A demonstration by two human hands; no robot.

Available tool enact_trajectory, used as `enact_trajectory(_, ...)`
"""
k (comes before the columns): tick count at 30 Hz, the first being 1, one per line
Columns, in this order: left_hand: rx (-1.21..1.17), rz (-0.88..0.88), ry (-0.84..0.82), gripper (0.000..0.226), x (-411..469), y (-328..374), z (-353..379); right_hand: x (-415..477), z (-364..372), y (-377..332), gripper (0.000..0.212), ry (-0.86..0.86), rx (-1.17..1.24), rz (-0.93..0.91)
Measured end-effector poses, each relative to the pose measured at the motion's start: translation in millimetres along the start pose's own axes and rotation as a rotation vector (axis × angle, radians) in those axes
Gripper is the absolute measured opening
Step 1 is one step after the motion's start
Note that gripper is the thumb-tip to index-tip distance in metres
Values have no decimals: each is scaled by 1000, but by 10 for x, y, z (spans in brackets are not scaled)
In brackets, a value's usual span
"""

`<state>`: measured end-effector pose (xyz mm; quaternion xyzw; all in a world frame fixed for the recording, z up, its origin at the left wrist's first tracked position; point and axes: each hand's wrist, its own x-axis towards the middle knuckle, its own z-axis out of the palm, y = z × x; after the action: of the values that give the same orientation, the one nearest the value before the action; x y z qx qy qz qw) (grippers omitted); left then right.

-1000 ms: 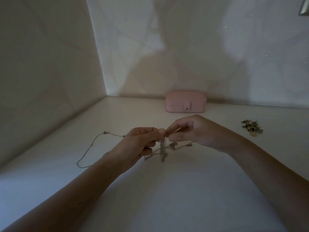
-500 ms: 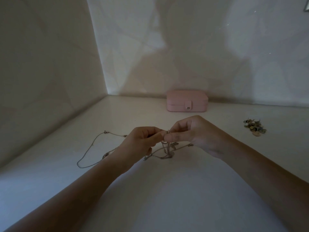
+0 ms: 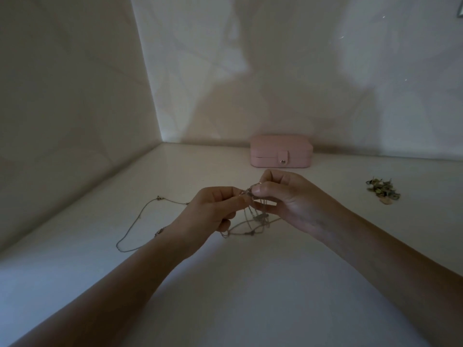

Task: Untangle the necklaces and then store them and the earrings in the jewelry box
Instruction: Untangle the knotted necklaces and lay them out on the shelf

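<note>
Over the dim counter (image 3: pixel 250 301), left hand (image 3: pixel 208 214) and right hand (image 3: pixel 290 199) pinch blurred, half-hidden necklaces (image 3: pixel 259 217).

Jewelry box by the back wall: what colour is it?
The jewelry box is pale pink, with a silvery snap on its tab; head view.

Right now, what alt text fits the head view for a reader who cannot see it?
The left hand and right hand pinch a knot of tangled necklaces over a pale counter, one chain trailing left. Behind sits a closed pink jewelry box by the wall; a pile of earrings lies to the right.
</note>
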<state>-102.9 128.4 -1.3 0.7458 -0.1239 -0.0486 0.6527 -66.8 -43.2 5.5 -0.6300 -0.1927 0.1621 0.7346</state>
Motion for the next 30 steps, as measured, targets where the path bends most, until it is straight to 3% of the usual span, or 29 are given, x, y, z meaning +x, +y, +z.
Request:
enact_trajectory(5, 140, 51, 198, 11, 19, -21, -14, 15, 18, 65, 33, 70, -61, -3)
enact_trajectory(8, 108, 28, 243, 7, 31, -28, -36, 38, 21, 69, 29, 119, -122, -13)
enact_trajectory(13, 12, -29, 162, 9, 12, -1, -40, 64, -2, 46, 14, -41, 191, 106)
enact_trajectory(16, -55, -63, 207, 18, 24, -17, -56, 56, -67, 21, 36, -199, 417, 92)
enact_trajectory(17, -105, -65, 218, 19, 30, -22, -76, 42, -70, -7, 34, -217, 423, 76)
enact_trajectory(20, -276, -42, 187, 12, 24, -8, -97, -7, -78, -116, 14, -135, 223, 65)
enact_trajectory(24, -412, -25, 47, 9, 5, -7, -43, -76, -118, -200, 11, -15, -310, -12)
enact_trajectory(27, -496, -33, 30, 12, -4, 4, -47, -82, -80, -193, 5, 51, -343, -27)
enact_trajectory(30, -521, -61, -15, 8, -11, -1, -35, -59, -26, -112, 12, 116, -311, 4)
